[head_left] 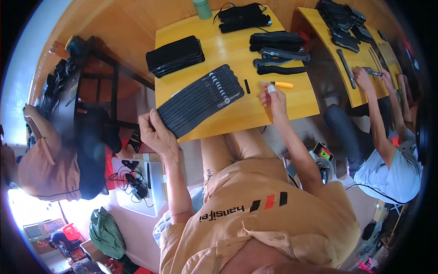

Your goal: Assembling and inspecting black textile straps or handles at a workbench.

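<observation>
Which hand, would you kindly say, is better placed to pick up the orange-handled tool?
Probably the right hand: it is close beside the orange-handled tool and appears empty, while the left hand, farther away, holds the black strips.

Head-worn fisheye view, steeply downward, close above tan shirt (pixel 301 223) and yellow table (pixel 226 50)

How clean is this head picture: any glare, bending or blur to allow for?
Head view: white glare washes out the lower left; the orange wall curves toward the black fisheye rim; the dark table at left looks soft, while the black ribbed strips in the left hand look fairly crisp.
</observation>
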`<state>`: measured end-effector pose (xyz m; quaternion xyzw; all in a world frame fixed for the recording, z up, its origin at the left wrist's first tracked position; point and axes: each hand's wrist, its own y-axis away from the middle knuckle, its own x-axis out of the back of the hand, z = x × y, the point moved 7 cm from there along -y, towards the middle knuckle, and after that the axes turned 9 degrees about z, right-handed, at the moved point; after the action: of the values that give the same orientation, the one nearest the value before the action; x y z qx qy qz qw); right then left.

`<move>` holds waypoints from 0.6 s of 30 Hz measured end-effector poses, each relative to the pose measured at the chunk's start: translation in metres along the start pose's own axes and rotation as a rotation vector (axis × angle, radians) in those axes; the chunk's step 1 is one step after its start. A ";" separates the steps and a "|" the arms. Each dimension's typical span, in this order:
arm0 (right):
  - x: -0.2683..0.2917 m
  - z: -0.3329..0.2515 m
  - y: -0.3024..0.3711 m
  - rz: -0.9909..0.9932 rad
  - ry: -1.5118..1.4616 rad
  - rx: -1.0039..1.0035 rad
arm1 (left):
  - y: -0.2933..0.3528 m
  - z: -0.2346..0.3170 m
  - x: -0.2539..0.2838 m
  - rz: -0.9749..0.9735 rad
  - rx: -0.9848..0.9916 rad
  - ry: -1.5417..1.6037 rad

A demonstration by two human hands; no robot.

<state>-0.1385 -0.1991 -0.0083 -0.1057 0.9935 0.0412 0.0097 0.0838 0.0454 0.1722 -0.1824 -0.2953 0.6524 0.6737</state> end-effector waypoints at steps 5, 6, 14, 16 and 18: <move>-0.047 -0.065 0.037 -0.273 -0.143 -0.181 | 0.022 -0.017 -0.004 -0.031 0.089 0.007; -0.053 -0.075 0.042 -0.265 -0.136 -0.219 | 0.025 -0.014 -0.005 -0.037 0.092 0.017; -0.055 -0.095 0.046 -0.211 -0.172 -0.019 | 0.042 -0.025 -0.006 -0.060 0.163 0.164; -0.055 -0.098 0.052 -0.204 -0.189 -0.055 | 0.053 -0.044 -0.017 -0.177 0.510 0.496; -0.055 -0.106 0.055 -0.121 -0.294 0.037 | 0.058 -0.041 -0.019 -0.203 0.632 0.520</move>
<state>-0.0971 -0.1427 0.1036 -0.1582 0.9737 0.0373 0.1595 0.0657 0.0369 0.1011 -0.0956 0.0828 0.5735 0.8094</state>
